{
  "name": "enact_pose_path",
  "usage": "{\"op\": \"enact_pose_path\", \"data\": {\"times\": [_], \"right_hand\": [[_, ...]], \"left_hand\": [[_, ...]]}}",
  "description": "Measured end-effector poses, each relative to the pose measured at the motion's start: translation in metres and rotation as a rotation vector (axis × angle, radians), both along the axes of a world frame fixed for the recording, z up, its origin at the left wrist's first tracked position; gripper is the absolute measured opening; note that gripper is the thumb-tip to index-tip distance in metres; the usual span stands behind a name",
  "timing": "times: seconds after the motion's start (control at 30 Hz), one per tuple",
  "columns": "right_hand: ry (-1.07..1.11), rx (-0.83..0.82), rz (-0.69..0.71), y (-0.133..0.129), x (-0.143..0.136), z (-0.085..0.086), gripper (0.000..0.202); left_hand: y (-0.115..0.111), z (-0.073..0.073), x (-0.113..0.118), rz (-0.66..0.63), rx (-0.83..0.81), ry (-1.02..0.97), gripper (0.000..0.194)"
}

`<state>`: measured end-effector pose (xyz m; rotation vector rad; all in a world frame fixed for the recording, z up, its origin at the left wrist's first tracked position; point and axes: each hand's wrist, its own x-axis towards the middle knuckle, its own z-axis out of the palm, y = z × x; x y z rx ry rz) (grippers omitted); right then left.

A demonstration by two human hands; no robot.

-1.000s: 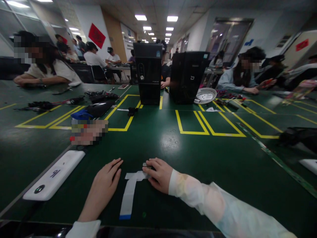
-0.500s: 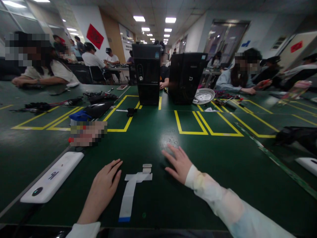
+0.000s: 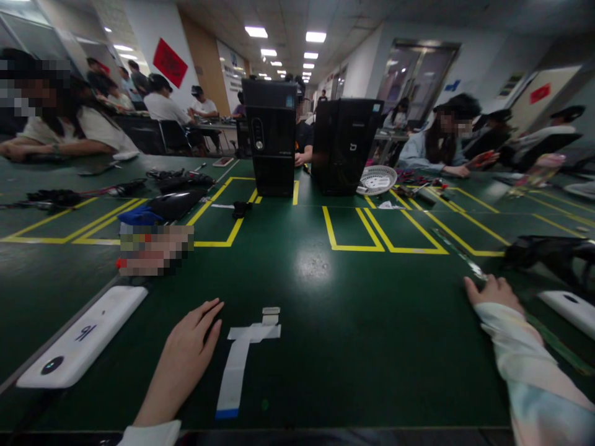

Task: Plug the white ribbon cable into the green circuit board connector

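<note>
A white flat ribbon cable with a blue end and a connector at its top lies on the green table. Just left of it rests my left hand, palm down, fingers stretched out and holding nothing. Far to the right, my right hand is over a long thin green strip, its fingertips at the strip's middle. The fingers of this hand are bent and partly hidden, so whether they grip the strip is unclear.
Two black computer towers stand at the back. A white device lies left, another right. Beyond are a white basket, dark cables and a blue-and-black item. People sit across the table.
My right hand has moved far right, from beside the ribbon cable to the green strip. My left hand has stayed beside the cable. The view has shifted slightly.
</note>
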<state>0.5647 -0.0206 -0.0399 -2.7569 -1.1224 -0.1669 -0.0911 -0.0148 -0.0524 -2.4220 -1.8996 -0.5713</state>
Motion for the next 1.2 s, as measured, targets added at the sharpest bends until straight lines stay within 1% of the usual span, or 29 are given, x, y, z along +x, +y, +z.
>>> {"op": "enact_pose_path", "data": {"times": [0.13,0.33,0.47,0.57,0.63,0.73,0.8,0.87,0.93,1.07,1.2], "right_hand": [[0.032,-0.108,0.044,-0.001,0.009,0.002,0.073],[0.007,-0.152,0.062,-0.004,0.001,0.003,0.070],[0.000,-0.163,0.168,-0.017,-0.010,0.002,0.061],[-0.018,-0.147,0.250,-0.034,-0.016,-0.007,0.055],[-0.048,-0.069,0.322,-0.047,-0.018,-0.016,0.053],[-0.083,0.093,0.495,-0.065,-0.018,-0.031,0.055],[-0.087,0.153,0.621,-0.073,-0.019,-0.037,0.057],[-0.084,0.188,0.736,-0.076,-0.022,-0.037,0.056],[-0.076,0.216,0.832,-0.075,-0.028,-0.034,0.053],[-0.053,0.251,0.969,-0.064,-0.042,-0.027,0.045],[-0.025,0.255,1.095,-0.046,-0.066,-0.024,0.043]], "left_hand": [[-0.001,0.001,0.000,0.004,0.000,0.004,0.050],[-0.001,0.000,0.000,-0.003,0.011,0.003,0.049],[-0.002,0.002,0.002,0.004,0.014,-0.002,0.049],[-0.002,0.002,0.003,0.002,0.006,0.009,0.050],[-0.002,0.001,0.003,0.001,0.008,0.017,0.051],[-0.001,0.000,0.003,-0.007,0.029,0.024,0.051],[-0.002,0.000,0.003,-0.016,0.040,0.021,0.051],[-0.002,0.001,0.004,-0.015,0.042,0.018,0.051],[-0.002,0.001,0.004,-0.008,0.038,0.018,0.051],[-0.003,0.002,0.004,0.002,0.021,0.022,0.050],[-0.004,0.002,0.005,0.009,0.008,0.025,0.050]]}}
